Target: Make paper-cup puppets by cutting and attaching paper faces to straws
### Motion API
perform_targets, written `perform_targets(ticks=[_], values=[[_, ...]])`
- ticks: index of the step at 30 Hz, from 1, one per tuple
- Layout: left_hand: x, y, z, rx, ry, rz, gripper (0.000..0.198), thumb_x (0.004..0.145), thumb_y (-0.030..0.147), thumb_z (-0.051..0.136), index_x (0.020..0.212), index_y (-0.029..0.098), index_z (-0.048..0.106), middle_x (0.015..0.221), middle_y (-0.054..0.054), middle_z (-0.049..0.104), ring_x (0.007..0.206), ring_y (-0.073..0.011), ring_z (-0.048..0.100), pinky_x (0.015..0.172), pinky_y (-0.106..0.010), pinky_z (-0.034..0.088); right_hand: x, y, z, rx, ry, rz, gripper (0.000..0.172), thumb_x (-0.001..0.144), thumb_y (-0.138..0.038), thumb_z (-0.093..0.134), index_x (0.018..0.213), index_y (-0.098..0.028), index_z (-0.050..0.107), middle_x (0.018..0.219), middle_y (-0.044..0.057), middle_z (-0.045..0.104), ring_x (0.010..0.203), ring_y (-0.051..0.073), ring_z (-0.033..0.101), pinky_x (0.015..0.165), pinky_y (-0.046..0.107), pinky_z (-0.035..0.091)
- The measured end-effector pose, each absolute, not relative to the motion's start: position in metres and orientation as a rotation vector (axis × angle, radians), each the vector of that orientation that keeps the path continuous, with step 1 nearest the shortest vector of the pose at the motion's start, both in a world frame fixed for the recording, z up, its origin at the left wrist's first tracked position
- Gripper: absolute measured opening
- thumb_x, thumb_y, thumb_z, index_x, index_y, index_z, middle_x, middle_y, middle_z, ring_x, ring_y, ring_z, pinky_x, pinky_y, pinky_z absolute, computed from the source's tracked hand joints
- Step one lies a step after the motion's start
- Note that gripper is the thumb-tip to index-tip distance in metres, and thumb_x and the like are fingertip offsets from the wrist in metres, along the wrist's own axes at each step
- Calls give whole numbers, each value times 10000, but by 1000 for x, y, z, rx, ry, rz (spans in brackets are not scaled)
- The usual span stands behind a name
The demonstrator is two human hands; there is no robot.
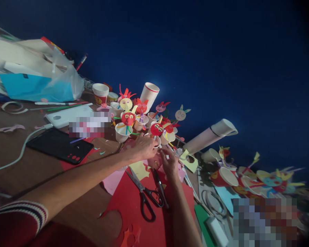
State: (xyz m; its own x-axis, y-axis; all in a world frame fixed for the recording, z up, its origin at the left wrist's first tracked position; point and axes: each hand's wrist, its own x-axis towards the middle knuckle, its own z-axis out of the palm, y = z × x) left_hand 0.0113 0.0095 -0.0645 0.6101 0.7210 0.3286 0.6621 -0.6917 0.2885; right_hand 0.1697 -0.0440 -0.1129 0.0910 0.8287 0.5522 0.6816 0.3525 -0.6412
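Observation:
My left hand (pixel 143 146) reaches across the table with its fingers closed on a white paper cup (pixel 156 139) that carries a red paper face on a stick (pixel 157 129). My right hand (pixel 170 163) is just beside it, fingers pinched together near the cup's base; what they hold is hidden. Both hands hover over a red paper sheet (pixel 134 209) and a yellow paper scrap (pixel 139 169). Black-handled scissors (pixel 145 193) lie on the red sheet below my hands.
Several cups with paper faces on sticks (pixel 128 118) stand behind my hands. A stack of cups (pixel 149 94), a black tablet (pixel 59 145), a white tablet (pixel 67 115), a plastic bag of paper (pixel 33 73), a rolled tube (pixel 211 135) and more cup figures (pixel 247 176) lie around.

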Motion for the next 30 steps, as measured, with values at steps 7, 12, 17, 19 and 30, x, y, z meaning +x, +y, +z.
perform_targets(ticks=[7,12,17,19,30], values=[[10,9,-63,2706,1155,623,157,798,218,495,777,176,645,829,-80,667,1004,-260,535,813,-404,358,172,-43,-119,-1335,-1655,172,156,840,-230,508,863,-200,660,850,64,706,819,196,649,733,334,511],[9,9,-61,2687,1163,613,165,799,229,488,801,174,643,816,-83,664,988,-257,538,820,-401,352,169,-44,-118,-1332,-1635,165,137,834,-214,522,859,-204,656,836,53,698,801,190,644,747,340,504],[9,8,-59,2670,1150,599,156,782,227,485,780,175,632,834,-77,659,946,-255,546,817,-410,357,165,-46,-115,-1335,-1620,216,122,833,-229,540,850,-192,655,815,48,696,745,177,652,650,282,519],[9,7,-59,2673,1148,596,154,779,220,483,772,176,631,842,-81,658,959,-258,540,823,-411,358,164,-47,-113,-1338,-1616,225,125,834,-234,541,852,-187,656,810,48,698,716,171,650,624,272,517],[7,5,-52,2726,1171,487,157,793,196,468,845,180,616,809,-104,644,942,-276,542,825,-444,346,162,-46,-119,-1336,-1636,133,129,847,-231,518,834,-198,642,803,51,696,749,192,650,669,317,514]])
